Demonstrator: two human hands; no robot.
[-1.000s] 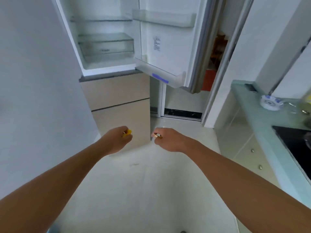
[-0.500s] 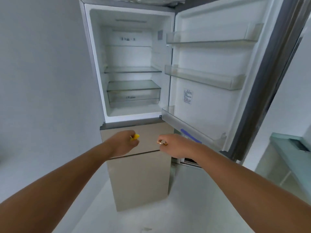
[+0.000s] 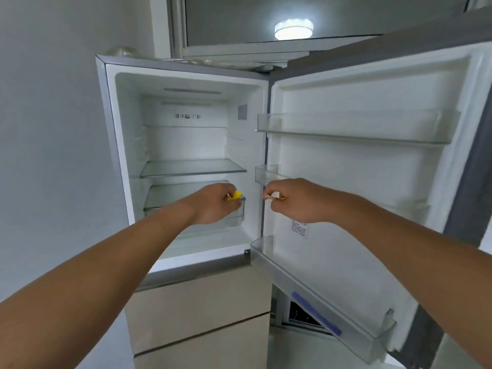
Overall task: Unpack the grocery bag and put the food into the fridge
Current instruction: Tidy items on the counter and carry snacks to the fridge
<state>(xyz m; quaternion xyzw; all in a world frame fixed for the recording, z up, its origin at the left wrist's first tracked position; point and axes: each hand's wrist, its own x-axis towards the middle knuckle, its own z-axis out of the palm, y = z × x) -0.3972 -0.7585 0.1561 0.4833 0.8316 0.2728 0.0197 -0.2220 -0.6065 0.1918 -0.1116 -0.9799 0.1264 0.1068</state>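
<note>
Hands up at the open fridge [image 3: 186,145]: left hand [image 3: 213,203] pinches something yellow [image 3: 235,195], right hand [image 3: 290,201] something gold [image 3: 274,197], likely headed for the 12 o'clock shelf [image 3: 191,167]

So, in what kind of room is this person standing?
Most likely a home kitchen: a tall white fridge with its upper door open, clear plastic door racks, beige lower drawer fronts and a round ceiling lamp.

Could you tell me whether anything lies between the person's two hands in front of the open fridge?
No object; in the head view the left hand and right hand are apart, and the gap shows only the fridge interior's right wall behind.
</note>
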